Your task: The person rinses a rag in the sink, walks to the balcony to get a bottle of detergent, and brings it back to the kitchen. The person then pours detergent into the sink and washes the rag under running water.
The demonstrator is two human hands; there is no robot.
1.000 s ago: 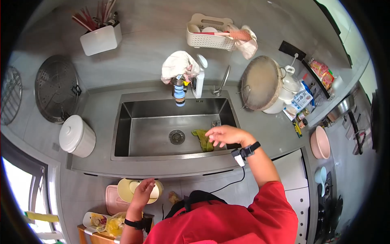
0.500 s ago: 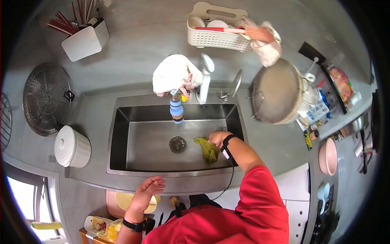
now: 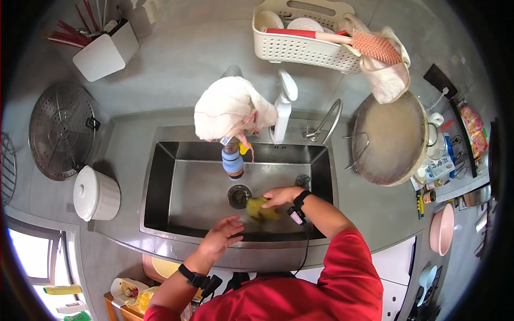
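Inside the steel sink [image 3: 184, 195], my right hand [image 3: 282, 197] is closed on a green cloth [image 3: 261, 210], blurred by motion, just right of the drain [image 3: 239, 197]. My left hand [image 3: 220, 238] is over the sink's front rim with its fingers apart and nothing in them. A small gap lies between it and the cloth. Above the back of the sink is a faucet whose blue-ringed spout [image 3: 232, 163] points down. A white cloth [image 3: 227, 107] is draped over the faucet's upper part, hiding it.
A white lidded pot [image 3: 95, 193] and a round perforated steel plate [image 3: 61, 131] are on the left. To the right stands a large round pan-like vessel [image 3: 390, 138]. A white basket [image 3: 305, 51] with dishes and a brush sits behind, near a slim curved tap [image 3: 333, 119].
My right hand has carried the green cloth leftward and toward the sink's front, close to the drain. My left hand has moved right and forward to the front rim. The view has shifted slightly.
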